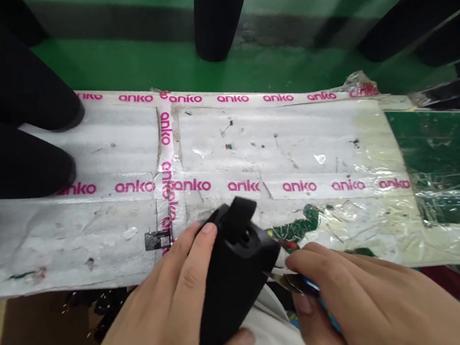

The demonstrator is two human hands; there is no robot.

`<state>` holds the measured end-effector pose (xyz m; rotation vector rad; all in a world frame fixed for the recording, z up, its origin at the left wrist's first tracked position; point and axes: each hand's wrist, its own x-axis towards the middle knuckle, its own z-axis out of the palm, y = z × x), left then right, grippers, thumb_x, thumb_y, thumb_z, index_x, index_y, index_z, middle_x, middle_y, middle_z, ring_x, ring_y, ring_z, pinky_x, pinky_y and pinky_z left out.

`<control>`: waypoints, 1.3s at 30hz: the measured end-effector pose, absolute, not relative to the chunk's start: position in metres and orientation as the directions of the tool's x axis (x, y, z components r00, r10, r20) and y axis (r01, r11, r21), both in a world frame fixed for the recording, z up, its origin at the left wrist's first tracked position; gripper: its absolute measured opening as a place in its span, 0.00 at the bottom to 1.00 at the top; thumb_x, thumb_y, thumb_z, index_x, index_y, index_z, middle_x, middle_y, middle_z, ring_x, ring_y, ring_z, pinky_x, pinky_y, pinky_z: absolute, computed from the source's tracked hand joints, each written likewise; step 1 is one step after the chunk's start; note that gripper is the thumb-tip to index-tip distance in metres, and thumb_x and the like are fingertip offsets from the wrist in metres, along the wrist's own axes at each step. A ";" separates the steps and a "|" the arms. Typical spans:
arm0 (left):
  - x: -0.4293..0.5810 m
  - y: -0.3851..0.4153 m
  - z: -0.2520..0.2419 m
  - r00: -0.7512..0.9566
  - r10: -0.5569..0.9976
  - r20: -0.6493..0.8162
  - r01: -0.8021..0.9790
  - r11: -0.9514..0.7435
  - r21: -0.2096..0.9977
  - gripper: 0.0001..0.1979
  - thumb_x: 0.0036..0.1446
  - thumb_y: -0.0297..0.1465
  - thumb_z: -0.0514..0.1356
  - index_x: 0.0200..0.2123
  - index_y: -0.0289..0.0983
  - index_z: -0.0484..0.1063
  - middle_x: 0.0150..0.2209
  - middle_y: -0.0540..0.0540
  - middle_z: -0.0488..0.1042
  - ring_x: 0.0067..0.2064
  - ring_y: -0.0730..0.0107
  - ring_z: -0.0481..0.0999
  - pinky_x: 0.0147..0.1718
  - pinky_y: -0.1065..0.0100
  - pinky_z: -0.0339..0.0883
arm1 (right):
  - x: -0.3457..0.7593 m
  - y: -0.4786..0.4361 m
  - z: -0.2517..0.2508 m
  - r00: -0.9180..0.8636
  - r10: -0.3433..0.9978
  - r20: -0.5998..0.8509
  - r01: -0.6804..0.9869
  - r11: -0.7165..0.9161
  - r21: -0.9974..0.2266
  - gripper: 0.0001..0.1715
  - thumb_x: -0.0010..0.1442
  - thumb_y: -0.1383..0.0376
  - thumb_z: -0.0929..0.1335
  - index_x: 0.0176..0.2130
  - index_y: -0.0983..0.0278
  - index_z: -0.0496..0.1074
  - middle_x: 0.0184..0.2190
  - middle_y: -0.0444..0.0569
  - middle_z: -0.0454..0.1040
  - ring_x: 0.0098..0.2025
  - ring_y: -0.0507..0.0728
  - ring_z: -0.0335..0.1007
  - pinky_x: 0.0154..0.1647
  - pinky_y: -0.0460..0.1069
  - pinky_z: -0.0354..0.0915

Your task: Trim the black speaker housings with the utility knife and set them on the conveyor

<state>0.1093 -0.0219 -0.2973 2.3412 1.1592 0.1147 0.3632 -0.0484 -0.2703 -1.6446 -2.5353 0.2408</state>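
Observation:
My left hand (162, 302) is wrapped round a black cylindrical body (230, 288), perhaps a fabric-covered speaker, held tilted at the near edge of the table. A short black flap or strap (243, 212) stands up from its far end, beside a recess with a small hole. In my right hand (351, 291) is a small tool with a thin metal tip and blue on its handle (296, 284). Fingers hide most of this tool. Its tip is close to the right side of the black body; I cannot tell whether they touch.
Several dark cylinders (31, 145) lie at the left, and more black ones (221, 18) are at the back. The white table covering (284, 138) is held with anko tape. A black label (157, 240) with a square code lies left of centre. Below is a cardboard box (28, 339).

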 end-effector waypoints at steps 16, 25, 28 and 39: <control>0.120 -0.016 -0.297 0.676 0.718 -0.165 0.650 -0.475 0.593 0.46 0.58 0.31 0.55 0.76 0.44 0.37 0.78 0.39 0.42 0.76 0.41 0.55 0.61 0.40 0.72 | 0.376 -0.049 -0.291 -0.361 0.917 0.171 0.925 0.375 -0.056 0.14 0.68 0.73 0.61 0.52 0.64 0.66 0.35 0.47 0.75 0.32 0.57 0.70 0.34 0.51 0.62; 0.130 0.016 -0.302 0.639 0.710 -0.294 0.569 -0.180 0.803 0.63 0.49 0.40 0.72 0.76 0.60 0.31 0.79 0.46 0.35 0.76 0.28 0.46 0.67 0.31 0.59 | 0.377 -0.037 -0.310 -0.332 0.918 0.218 0.906 0.375 -0.198 0.13 0.68 0.73 0.61 0.50 0.63 0.66 0.34 0.46 0.75 0.32 0.57 0.69 0.33 0.51 0.59; 0.138 0.036 -0.306 0.633 0.721 -0.282 0.545 -0.157 0.823 0.62 0.51 0.46 0.75 0.76 0.61 0.34 0.79 0.45 0.39 0.76 0.32 0.48 0.69 0.32 0.55 | 0.377 -0.035 -0.312 -0.341 0.911 0.232 0.899 0.388 -0.200 0.13 0.68 0.72 0.61 0.51 0.63 0.67 0.34 0.47 0.76 0.32 0.57 0.70 0.35 0.51 0.60; 0.151 0.052 -0.318 0.634 0.719 -0.283 0.431 -0.026 0.902 0.53 0.41 0.41 0.80 0.66 0.65 0.56 0.66 0.52 0.64 0.67 0.46 0.68 0.64 0.48 0.69 | 0.382 -0.029 -0.306 -0.353 0.907 0.231 0.907 0.393 -0.155 0.12 0.73 0.70 0.58 0.50 0.63 0.67 0.34 0.46 0.80 0.31 0.57 0.74 0.33 0.52 0.64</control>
